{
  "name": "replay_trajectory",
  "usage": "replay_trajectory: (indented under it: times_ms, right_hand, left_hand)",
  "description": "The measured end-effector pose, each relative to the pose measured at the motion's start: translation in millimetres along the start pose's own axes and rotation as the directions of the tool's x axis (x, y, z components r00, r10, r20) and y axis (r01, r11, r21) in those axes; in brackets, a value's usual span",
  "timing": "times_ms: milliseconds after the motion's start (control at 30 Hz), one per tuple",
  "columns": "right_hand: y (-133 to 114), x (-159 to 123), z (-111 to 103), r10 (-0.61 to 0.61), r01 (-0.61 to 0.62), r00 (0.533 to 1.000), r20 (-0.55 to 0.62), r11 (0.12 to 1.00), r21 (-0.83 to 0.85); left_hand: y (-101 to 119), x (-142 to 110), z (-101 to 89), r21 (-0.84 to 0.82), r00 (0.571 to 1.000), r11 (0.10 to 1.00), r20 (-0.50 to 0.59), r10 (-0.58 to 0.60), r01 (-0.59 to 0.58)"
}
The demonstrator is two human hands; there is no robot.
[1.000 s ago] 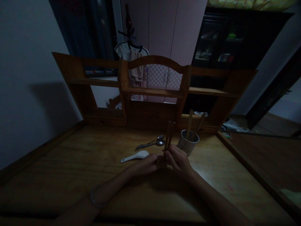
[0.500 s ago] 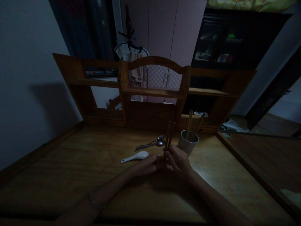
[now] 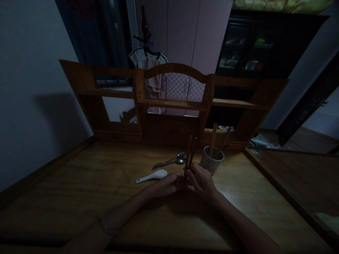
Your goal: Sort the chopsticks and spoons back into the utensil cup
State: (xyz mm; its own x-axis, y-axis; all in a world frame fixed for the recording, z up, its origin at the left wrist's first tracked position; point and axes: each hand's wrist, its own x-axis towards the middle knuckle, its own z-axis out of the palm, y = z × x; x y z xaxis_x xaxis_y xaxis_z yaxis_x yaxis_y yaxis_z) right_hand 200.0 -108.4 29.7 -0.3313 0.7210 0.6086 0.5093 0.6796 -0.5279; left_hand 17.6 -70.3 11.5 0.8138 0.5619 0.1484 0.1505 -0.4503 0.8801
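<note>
Two upright wooden chopsticks (image 3: 188, 152) stand between my hands over the desk, their tops slightly apart. My right hand (image 3: 201, 180) is closed around them from the right. My left hand (image 3: 169, 184) is closed at their lower ends, which the fingers hide. Just behind my right hand is a light-coloured cup (image 3: 212, 163) with several more chopsticks (image 3: 214, 141) leaning in it. A white soup spoon (image 3: 158, 174) lies just beyond my left hand. Farther back, metal spoons (image 3: 181, 161) lie crossed together on the wood.
The wooden desk (image 3: 87, 190) has a shelf unit (image 3: 174, 103) along its back edge. A wall (image 3: 34, 88) borders the left side. Beyond the shelf are a clothes rack with garments (image 3: 153, 76), a pink wardrobe (image 3: 181, 38) and a dark cabinet (image 3: 241, 46).
The chopsticks have tipped very slightly to the left at their tops. Both hands keep nearly the same place, and the cup and spoons have not moved.
</note>
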Motion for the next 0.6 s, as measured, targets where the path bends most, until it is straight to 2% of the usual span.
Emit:
replay_trajectory:
  times_ms: [267,600]
  right_hand:
    - [-1,-1,0,-0.006,0.006,1.000,0.001,1.000,-0.011]
    - [0,0,0,-0.014,0.015,1.000,0.016,1.000,-0.019]
  left_hand:
    - [8,0,-0.5,-0.116,0.999,0.993,0.026,0.037,-0.034]
    - [11,-1,-0.6,-0.115,0.997,0.991,0.008,0.077,-0.075]
